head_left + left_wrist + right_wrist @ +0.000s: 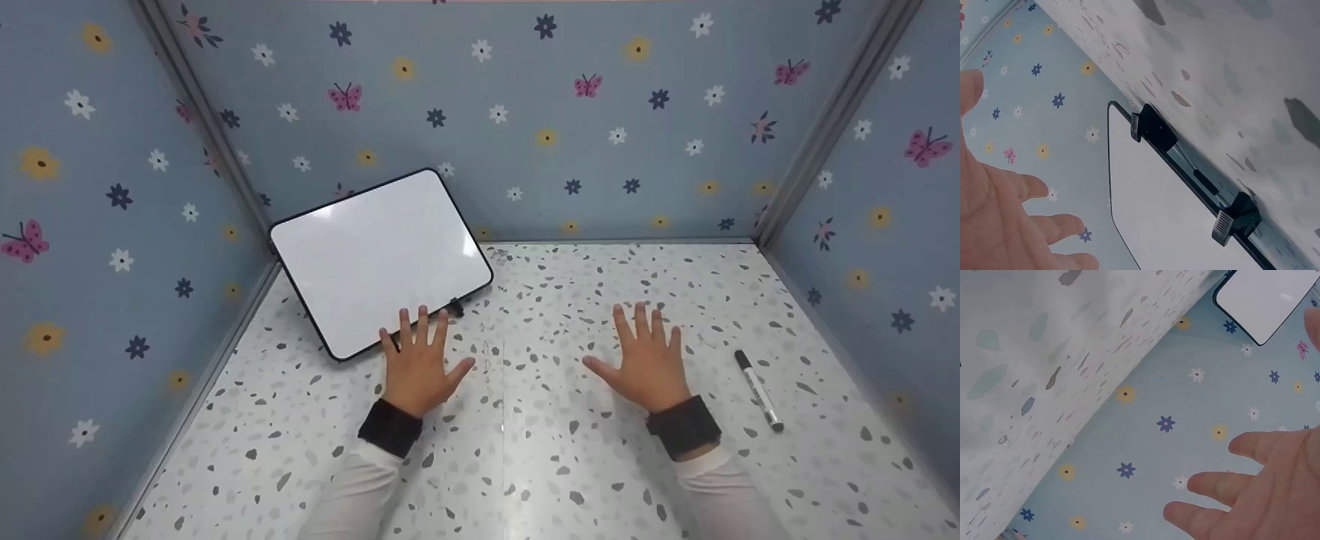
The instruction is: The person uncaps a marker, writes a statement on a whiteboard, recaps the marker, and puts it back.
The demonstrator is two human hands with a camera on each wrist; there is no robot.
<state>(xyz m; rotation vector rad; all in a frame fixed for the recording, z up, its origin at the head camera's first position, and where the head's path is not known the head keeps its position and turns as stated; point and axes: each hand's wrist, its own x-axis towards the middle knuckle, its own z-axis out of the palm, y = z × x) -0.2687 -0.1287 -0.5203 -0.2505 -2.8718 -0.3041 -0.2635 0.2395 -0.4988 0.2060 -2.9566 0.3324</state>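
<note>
A whiteboard (382, 262) with a thin black frame leans tilted against the back wall at the left. Black clip-like feet (1230, 219) show along its lower edge in the left wrist view. My left hand (420, 369) is spread with straight fingers just in front of that edge; whether the fingertips touch it I cannot tell. Over the table's right half, my right hand (646, 366) is likewise spread and holds nothing. To the right of it lies a marker (759, 391), white-bodied with a black cap at the far end.
The speckled white table (525, 465) is bounded by a flowered blue back wall (555, 157), a left wall (97, 300) and a right wall (885, 247). Grey metal strips run along the corners. Each wrist wears a black band (684, 427).
</note>
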